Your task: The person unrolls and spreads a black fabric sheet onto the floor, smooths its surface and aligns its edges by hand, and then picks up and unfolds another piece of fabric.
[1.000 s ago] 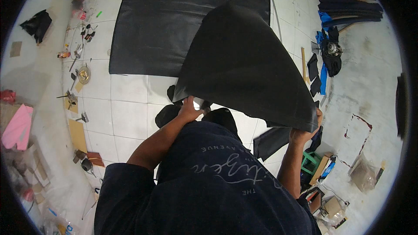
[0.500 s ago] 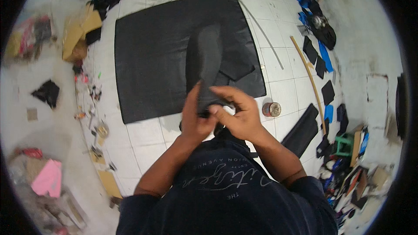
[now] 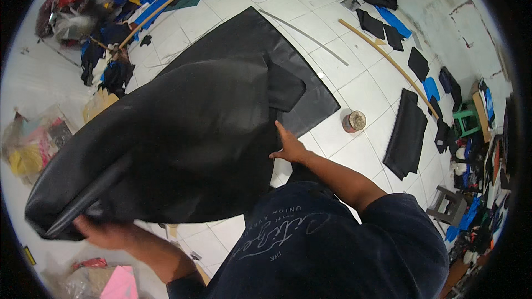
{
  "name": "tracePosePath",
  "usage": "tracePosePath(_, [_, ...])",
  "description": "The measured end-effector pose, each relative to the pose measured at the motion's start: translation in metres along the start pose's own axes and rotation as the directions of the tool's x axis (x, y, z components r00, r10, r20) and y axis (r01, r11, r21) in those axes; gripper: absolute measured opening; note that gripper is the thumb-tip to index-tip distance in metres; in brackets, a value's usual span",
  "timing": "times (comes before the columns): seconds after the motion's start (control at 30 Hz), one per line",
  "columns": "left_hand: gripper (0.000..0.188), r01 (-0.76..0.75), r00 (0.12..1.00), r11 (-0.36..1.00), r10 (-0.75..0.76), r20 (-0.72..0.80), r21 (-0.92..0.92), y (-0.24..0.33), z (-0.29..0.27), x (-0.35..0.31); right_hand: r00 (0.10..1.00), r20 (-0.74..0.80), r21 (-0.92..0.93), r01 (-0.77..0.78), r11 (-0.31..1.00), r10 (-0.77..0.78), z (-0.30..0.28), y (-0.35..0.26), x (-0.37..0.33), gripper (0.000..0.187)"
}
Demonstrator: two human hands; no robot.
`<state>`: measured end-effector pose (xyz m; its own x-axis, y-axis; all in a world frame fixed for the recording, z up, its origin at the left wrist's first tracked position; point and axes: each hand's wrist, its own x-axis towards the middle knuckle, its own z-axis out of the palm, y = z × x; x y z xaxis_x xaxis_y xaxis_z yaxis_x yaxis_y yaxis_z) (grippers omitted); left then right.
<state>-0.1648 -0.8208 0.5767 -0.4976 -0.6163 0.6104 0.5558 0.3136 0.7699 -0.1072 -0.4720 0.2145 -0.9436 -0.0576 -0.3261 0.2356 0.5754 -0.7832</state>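
Black sheet [image 3: 183, 144]: a large piece of black, leather-like material fills the middle of the view, held up in front of you between both hands. Its long axis runs on a diagonal, from the lower left near your left hand up toward the upper right. The lower-left end is gathered into a rolled, thick fold; the far end spreads wide and flat.

Your left hand [image 3: 105, 232] is at the lower left, under the folded end, with the fingers curled up around the edge so the grip is closed on the sheet. Your right hand [image 3: 289, 145] is at the sheet's right edge, about mid-height, fingers stretched out flat against the material; whether the thumb pinches behind it cannot be told. Nearly all of the sheet lies above and between the two hands.

Behind it, a second black sheet [image 3: 310, 86] lies flat on the white tiled floor [image 3: 360, 86]. Just right of that sheet stands a small round tin [image 3: 354, 121]; what is inside cannot be made out. Farther right a folded dark strip of material [image 3: 407, 133] lies on the tiles, and beyond it a long wooden stick [image 3: 388, 61] lies slantwise. A green stool [image 3: 465, 119] stands near the right wall. Heaps of coloured fabric scraps [image 3: 105, 0] crowd the upper left.
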Motion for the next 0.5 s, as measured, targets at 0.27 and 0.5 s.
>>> tracePosePath(0.27, [0.045, -0.455, 0.875, 0.828, 0.484, -0.008, 0.327, 0.101, -0.011, 0.103, 0.877, 0.170, 0.880, -0.340, 0.331, 0.450, 0.015, -0.011, 0.043, 0.139])
tracePosePath(0.5, [0.046, -0.487, 0.870, 0.822, 0.485, 0.083, 0.295, 0.117, -0.031, 0.168, 0.904, 0.197, 0.959, -0.258, 0.118, 0.379, 0.031, -0.008, 0.072, 0.120])
